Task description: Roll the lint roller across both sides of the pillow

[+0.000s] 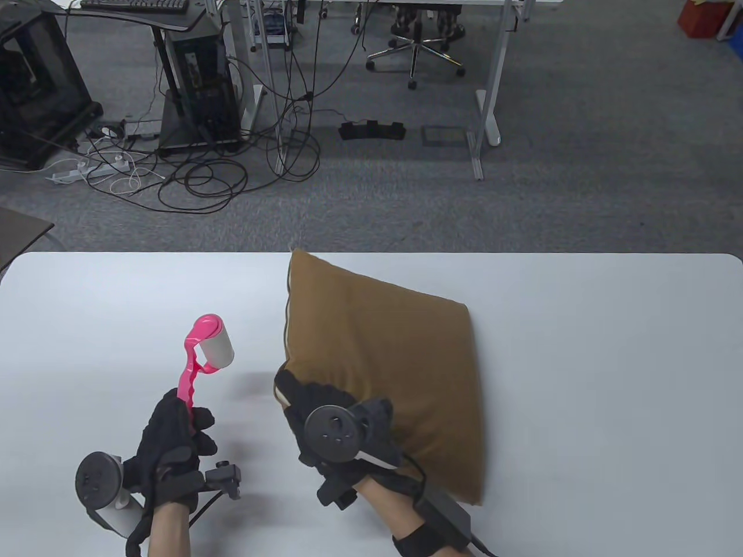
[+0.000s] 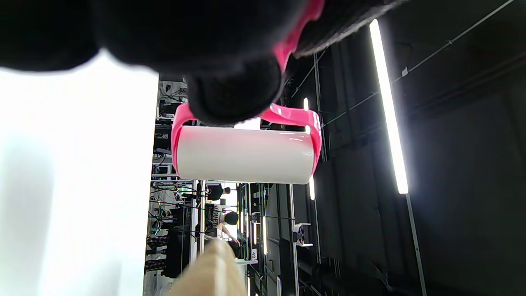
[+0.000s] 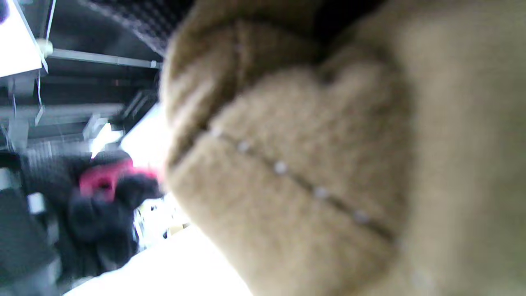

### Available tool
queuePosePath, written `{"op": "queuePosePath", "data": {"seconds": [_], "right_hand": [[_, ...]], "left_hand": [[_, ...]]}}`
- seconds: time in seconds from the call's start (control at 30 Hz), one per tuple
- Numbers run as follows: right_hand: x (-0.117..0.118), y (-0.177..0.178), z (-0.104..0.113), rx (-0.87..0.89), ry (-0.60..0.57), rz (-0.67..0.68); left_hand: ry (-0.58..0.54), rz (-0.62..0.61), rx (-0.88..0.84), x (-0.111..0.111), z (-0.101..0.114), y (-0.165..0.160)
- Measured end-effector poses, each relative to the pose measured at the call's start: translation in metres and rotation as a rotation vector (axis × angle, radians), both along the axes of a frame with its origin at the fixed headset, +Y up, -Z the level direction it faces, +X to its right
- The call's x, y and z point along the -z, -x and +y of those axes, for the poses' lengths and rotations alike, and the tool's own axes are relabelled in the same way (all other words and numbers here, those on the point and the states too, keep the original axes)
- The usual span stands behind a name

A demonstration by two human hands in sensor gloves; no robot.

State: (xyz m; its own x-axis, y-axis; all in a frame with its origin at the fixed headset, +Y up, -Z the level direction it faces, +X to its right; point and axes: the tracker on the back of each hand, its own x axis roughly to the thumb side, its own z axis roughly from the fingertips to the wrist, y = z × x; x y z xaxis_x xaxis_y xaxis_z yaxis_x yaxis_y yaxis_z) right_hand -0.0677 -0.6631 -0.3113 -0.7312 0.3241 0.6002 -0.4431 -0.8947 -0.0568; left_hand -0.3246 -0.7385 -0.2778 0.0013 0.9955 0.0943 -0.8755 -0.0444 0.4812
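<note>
Near the tabletop's front-left corner, the pink plastic-handled lint roller with white adhesive drum (image 1: 204,354) is held clear of the surface, its handle clenched in the black-gloved left hand (image 1: 174,441). At the tabletop's centre, the square tan fabric pillow (image 1: 395,371) is gripped at its near-left corner by the black-gloved right hand (image 1: 334,432) and appears tilted up. Judged step: turning or steadying the soft, seamed pillow; next, the drum must be laid flat on it

one brown pillow (image 1: 389,371), one pink lint roller (image 1: 204,355), one white table (image 1: 609,377), two gloved hands
</note>
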Motion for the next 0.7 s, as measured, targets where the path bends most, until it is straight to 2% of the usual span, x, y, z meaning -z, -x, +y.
{"op": "queuePosePath", "data": {"seconds": [0.07,0.27,0.37,0.4,0.47,0.57,0.63,0.7], "right_hand": [[0.002,0.011,-0.011,-0.038,0.011,0.003],[0.003,0.036,-0.047,-0.277,0.185,0.069],[-0.003,0.027,-0.039,-0.241,0.104,0.075],[-0.004,0.023,-0.034,-0.217,0.116,0.082],[-0.007,0.006,-0.02,-0.14,0.125,0.061],[-0.004,-0.035,-0.001,-0.1,0.024,-0.058],[0.005,-0.075,0.004,-0.088,-0.015,-0.203],[0.015,-0.12,0.0,-0.081,0.001,-0.353]], "left_hand": [[-0.002,0.002,0.004,0.0,0.001,0.0],[-0.021,-0.001,-0.018,-0.002,0.003,0.001],[-0.026,-0.012,-0.009,-0.004,0.007,0.001],[-0.03,-0.013,-0.007,-0.005,0.008,0.001],[-0.042,-0.018,-0.007,-0.005,0.011,0.0],[-0.046,-0.029,-0.012,-0.006,0.011,-0.002],[-0.039,-0.039,-0.006,-0.005,0.01,-0.004],[-0.034,-0.05,0.009,-0.004,0.012,-0.006]]}}
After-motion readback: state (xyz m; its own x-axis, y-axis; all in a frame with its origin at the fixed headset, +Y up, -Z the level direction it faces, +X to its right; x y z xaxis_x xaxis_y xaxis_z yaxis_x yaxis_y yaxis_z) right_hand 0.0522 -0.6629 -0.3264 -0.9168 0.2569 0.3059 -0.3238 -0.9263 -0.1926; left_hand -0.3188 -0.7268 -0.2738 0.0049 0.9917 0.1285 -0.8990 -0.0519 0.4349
